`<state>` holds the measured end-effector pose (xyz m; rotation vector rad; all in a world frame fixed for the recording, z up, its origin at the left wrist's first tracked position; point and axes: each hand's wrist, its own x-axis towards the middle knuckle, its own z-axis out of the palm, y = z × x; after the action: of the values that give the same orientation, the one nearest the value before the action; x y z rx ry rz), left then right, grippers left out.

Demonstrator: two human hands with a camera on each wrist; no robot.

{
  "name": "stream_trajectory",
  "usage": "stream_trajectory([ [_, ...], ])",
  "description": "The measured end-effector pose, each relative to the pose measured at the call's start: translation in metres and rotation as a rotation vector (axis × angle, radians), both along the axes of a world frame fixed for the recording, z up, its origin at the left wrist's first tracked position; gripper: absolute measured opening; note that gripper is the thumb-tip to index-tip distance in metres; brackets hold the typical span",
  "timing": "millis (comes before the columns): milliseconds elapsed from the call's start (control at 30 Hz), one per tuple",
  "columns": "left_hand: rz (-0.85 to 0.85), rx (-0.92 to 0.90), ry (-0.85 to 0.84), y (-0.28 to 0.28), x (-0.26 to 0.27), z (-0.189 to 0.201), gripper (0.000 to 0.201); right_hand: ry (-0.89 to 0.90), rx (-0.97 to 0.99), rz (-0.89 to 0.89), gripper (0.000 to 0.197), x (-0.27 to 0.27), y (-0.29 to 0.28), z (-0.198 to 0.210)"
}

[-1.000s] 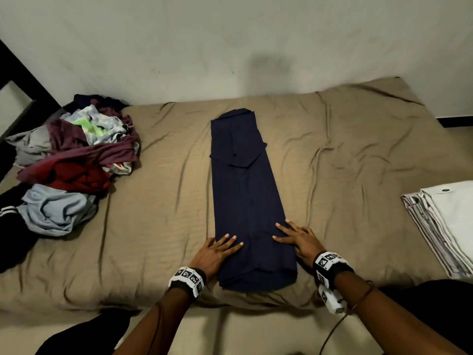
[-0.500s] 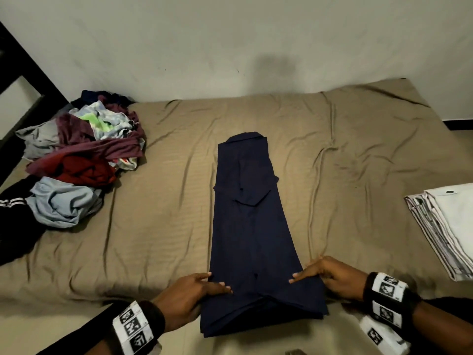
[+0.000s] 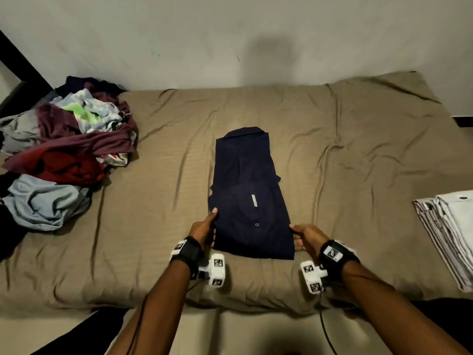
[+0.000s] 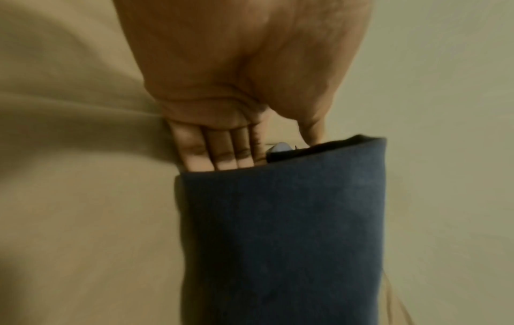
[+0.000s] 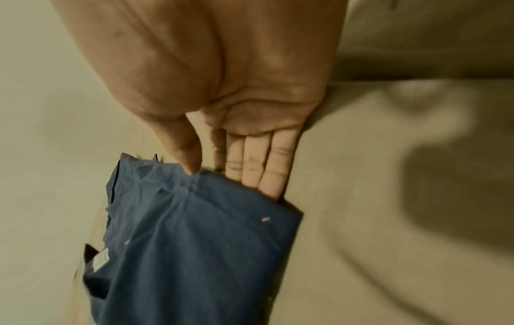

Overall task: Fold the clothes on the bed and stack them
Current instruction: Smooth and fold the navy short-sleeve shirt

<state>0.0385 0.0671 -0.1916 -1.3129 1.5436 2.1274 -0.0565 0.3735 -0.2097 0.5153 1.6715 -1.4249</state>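
A navy shirt (image 3: 249,201) lies lengthwise in the middle of the tan bed (image 3: 153,226), its near part doubled over so a white label shows on top. My left hand (image 3: 204,230) pinches the fold's left edge, and my right hand (image 3: 304,237) pinches the right edge. In the left wrist view the fingers (image 4: 219,154) go under the navy shirt (image 4: 283,241) and the thumb presses on top. The right wrist view shows the same grip: thumb on the navy shirt (image 5: 194,252), fingers (image 5: 264,167) beneath it.
A heap of unfolded clothes (image 3: 66,155) in maroon, grey, pale blue and green sits at the bed's left end. A folded stack of white and grey items (image 3: 450,234) lies at the right edge. A wall runs behind the bed.
Both hands went from lying flat beside the shirt's near end to gripping its side edges. The near end has been lifted and turned over toward the collar, so the shirt is shorter.
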Motion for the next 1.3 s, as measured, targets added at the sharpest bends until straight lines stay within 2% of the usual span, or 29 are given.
stream_trajectory([
  [133,-0.015,0.029,0.143,-0.003,0.015,-0.008,0.051,0.037,-0.071,-0.042,0.018,0.015,0.017,-0.004],
  [167,-0.071,0.023,0.185,-0.004,0.020,-0.010,0.053,0.052,-0.090,-0.054,0.013,0.017,0.018,-0.005],
  [267,-0.339,-0.142,0.185,-0.003,0.027,0.007,0.050,0.123,-0.077,-0.037,0.025,0.024,0.015,-0.008],
  [333,-0.453,-0.243,0.152,0.001,0.026,0.020,0.065,0.172,-0.066,-0.014,0.023,0.028,0.008,-0.004],
  [367,-0.502,-0.280,0.147,0.003,0.027,0.025,0.066,0.183,-0.074,-0.029,0.024,0.029,0.005,-0.003],
  [467,-0.633,-0.290,0.157,0.005,0.038,0.021,0.049,0.205,-0.091,-0.065,0.026,0.033,0.003,0.001],
  [500,-0.630,-0.289,0.168,0.004,0.045,0.015,0.040,0.216,-0.099,-0.061,0.026,0.036,0.005,0.002],
  [600,-0.405,-0.178,0.229,0.008,0.070,0.009,0.041,0.219,-0.107,-0.040,0.021,0.053,0.015,0.002],
  [667,-0.304,-0.120,0.226,0.015,0.085,0.009,0.034,0.215,-0.112,-0.048,0.016,0.068,0.021,-0.002],
  [733,-0.240,-0.144,0.171,0.021,0.100,0.002,0.031,0.213,-0.100,-0.073,0.013,0.082,0.027,-0.006],
  [800,-0.205,-0.244,0.082,0.022,0.113,-0.009,0.029,0.232,-0.055,-0.080,0.016,0.092,0.029,-0.004],
  [833,-0.190,-0.285,0.051,0.020,0.118,-0.018,0.040,0.245,-0.030,-0.072,0.018,0.094,0.030,-0.006],
  [900,-0.205,-0.349,0.016,0.019,0.123,-0.024,0.060,0.281,0.034,-0.021,0.021,0.100,0.032,-0.007],
  [933,-0.232,-0.376,0.038,0.018,0.124,-0.025,0.061,0.308,0.072,0.015,0.021,0.102,0.033,-0.009],
  [1067,-0.307,-0.519,0.036,0.011,0.119,-0.027,0.057,0.391,0.200,0.085,0.031,0.103,0.036,-0.027],
  [1133,-0.347,-0.601,0.028,0.008,0.114,-0.030,0.059,0.435,0.260,0.060,0.033,0.101,0.036,-0.033],
  [1200,-0.370,-0.655,-0.042,0.009,0.110,-0.028,0.058,0.473,0.309,0.077,0.033,0.098,0.035,-0.036],
  [1300,-0.380,-0.699,-0.176,0.010,0.109,-0.024,0.053,0.516,0.418,0.209,0.027,0.097,0.029,-0.021],
])
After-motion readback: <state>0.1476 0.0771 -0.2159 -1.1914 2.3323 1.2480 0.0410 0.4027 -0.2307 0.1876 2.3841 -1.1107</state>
